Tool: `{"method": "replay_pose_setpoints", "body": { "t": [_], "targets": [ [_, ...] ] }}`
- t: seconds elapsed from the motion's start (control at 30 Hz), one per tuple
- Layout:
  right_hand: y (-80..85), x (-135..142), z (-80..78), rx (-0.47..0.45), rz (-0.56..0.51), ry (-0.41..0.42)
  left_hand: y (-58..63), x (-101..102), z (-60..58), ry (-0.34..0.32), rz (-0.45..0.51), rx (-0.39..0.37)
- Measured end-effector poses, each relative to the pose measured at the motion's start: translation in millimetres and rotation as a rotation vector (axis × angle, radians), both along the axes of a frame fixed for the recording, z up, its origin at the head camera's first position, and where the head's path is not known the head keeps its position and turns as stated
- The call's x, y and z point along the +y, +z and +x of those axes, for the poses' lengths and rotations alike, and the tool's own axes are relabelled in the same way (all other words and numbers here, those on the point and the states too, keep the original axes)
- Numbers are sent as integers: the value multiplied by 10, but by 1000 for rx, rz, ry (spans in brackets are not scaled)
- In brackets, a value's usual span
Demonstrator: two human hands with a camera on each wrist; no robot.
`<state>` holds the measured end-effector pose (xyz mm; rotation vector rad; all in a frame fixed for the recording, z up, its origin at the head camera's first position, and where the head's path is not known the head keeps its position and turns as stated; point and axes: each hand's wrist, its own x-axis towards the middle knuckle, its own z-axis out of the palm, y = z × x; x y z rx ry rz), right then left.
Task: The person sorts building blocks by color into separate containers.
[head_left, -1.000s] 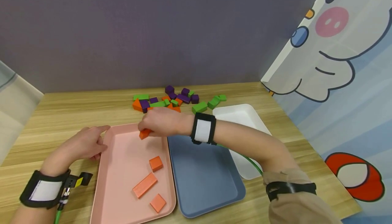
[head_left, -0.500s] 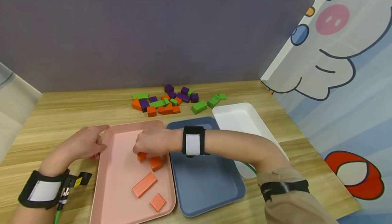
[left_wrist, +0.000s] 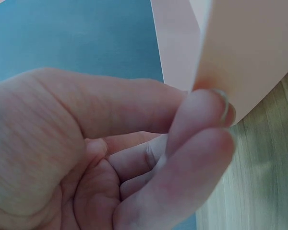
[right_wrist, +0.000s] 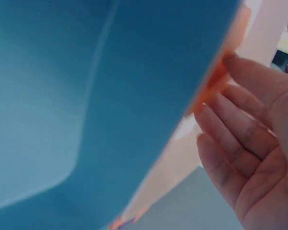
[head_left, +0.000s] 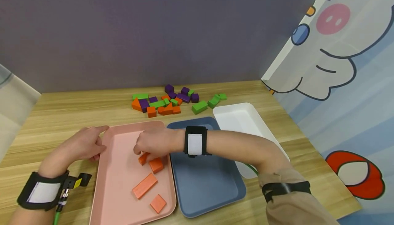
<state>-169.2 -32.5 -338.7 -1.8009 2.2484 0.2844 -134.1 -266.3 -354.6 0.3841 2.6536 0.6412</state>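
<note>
My left hand (head_left: 81, 144) is at the left rim of the pink tray (head_left: 103, 180), index finger along the far corner. In the left wrist view, the thumb and fingertips (left_wrist: 201, 110) pinch the tray's edge. My right hand (head_left: 157, 141) is low inside the tray, its fingers around a small orange block (head_left: 143, 158) at the tray bottom. Right beside it lies an orange cube (head_left: 156, 165). Nearer lie a long orange block (head_left: 145, 186) and another orange piece (head_left: 158, 203). In the right wrist view, blurred orange (right_wrist: 216, 81) shows at the fingertips, partly behind the blue tray's edge.
The blue-grey tray (head_left: 212, 180) stands against the pink one, beneath my right forearm. A white tray (head_left: 243, 119) is to its right. Behind them lie several purple, green and orange blocks (head_left: 167, 108) on the wooden table (head_left: 77, 108). A grey wall (head_left: 154, 33) rises at the back.
My right hand has come down and nearer into the pink tray with the small orange block. In the last half second its thumb has spread slightly. The left hand stays at the rim.
</note>
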Motion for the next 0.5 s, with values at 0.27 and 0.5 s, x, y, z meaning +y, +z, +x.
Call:
{"method": "replay_pose_setpoints", "body": {
  "t": [0.27, 0.5],
  "targets": [
    [310, 170, -272, -16, -98, -122, 1, -6, -1, 1, 10, -6],
    [295, 371, -700, 67, -191, -250, 8, -3, 6, 0, 11, -9]
  ]
}}
